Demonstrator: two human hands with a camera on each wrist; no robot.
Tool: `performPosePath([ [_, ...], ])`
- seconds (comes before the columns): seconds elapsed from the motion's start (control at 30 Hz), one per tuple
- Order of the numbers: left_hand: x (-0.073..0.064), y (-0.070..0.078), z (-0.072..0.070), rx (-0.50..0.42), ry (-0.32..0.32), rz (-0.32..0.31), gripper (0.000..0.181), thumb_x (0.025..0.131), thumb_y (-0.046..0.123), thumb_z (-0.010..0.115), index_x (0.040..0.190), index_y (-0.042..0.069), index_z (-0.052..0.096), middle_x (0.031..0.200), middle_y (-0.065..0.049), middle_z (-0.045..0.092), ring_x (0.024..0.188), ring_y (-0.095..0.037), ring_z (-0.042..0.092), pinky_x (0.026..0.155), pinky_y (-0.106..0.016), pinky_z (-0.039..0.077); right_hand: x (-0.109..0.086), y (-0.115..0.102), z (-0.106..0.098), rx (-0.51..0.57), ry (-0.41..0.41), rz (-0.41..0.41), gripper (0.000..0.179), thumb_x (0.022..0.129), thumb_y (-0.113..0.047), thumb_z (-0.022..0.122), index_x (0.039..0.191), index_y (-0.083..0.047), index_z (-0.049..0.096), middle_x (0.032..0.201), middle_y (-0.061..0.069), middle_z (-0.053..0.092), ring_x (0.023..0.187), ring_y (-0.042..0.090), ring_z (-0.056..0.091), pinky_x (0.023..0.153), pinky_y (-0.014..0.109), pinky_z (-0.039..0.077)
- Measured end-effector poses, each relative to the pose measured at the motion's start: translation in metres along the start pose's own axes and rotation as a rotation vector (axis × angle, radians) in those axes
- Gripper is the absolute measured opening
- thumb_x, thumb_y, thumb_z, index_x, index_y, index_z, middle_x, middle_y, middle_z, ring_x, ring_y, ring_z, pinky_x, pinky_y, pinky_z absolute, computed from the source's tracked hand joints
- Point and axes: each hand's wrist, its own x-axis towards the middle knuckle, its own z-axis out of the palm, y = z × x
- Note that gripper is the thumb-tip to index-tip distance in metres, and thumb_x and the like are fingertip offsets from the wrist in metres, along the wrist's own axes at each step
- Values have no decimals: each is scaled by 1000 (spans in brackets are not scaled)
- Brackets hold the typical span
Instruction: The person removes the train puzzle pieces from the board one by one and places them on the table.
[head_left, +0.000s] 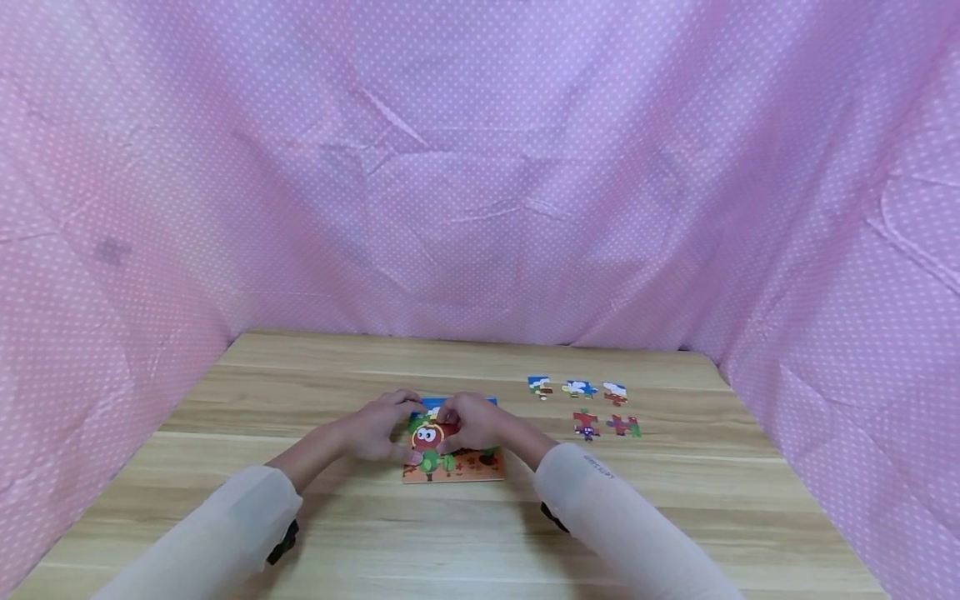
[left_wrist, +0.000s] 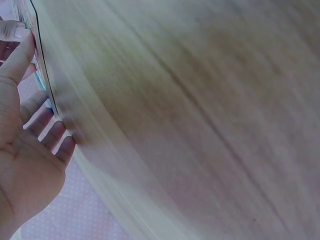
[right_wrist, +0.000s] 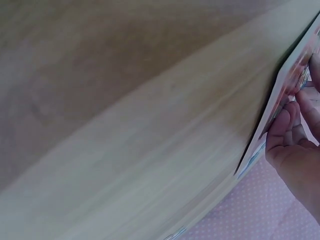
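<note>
A colourful jigsaw puzzle point(head_left: 457, 475) with a big-eyed red-headed cartoon figure lies flat on the table, between and under both hands. Along its left side rests my left hand point(head_left: 375, 429), thumb and fingers spread, the thumb near the figure. The left wrist view shows this hand's point(left_wrist: 30, 165) outer fingertips down by the puzzle's edge. Over the upper right part, my right hand point(head_left: 476, 421) has its fingers bent and pinches a reddish puzzle piece, mostly hidden by the fingers. The right wrist view shows this hand's point(right_wrist: 300, 150) fingertips close on the puzzle's surface.
To the right on the wooden table point(head_left: 637, 508) lie several loose puzzle pieces, among them a blue-and-white one point(head_left: 580, 389) at the back and a red one point(head_left: 586, 423) nearer. A pink dotted cloth point(head_left: 480, 208) hangs behind and at both sides.
</note>
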Motion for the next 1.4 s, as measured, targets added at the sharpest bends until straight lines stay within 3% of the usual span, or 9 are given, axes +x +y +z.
performPosePath([
  [0.9, -2, 3, 0, -17, -4, -10, 80, 85, 44, 82, 145, 2, 50, 155, -19, 39, 141, -42, 37, 111, -64, 33, 8, -3, 0, 143, -46, 114, 31, 83, -16, 87, 104, -13, 64, 95, -1, 61, 85, 11, 55, 77, 26, 48],
  [1.4, -2, 4, -1, -39, -13, -24, 80, 86, 42, 82, 147, 2, 49, 156, -19, 37, 143, -43, 34, 112, -65, 31, 6, -4, 1, 235, -38, 97, 33, 84, -8, 85, 105, -11, 61, 91, 2, 59, 81, 14, 53, 72, 28, 45],
])
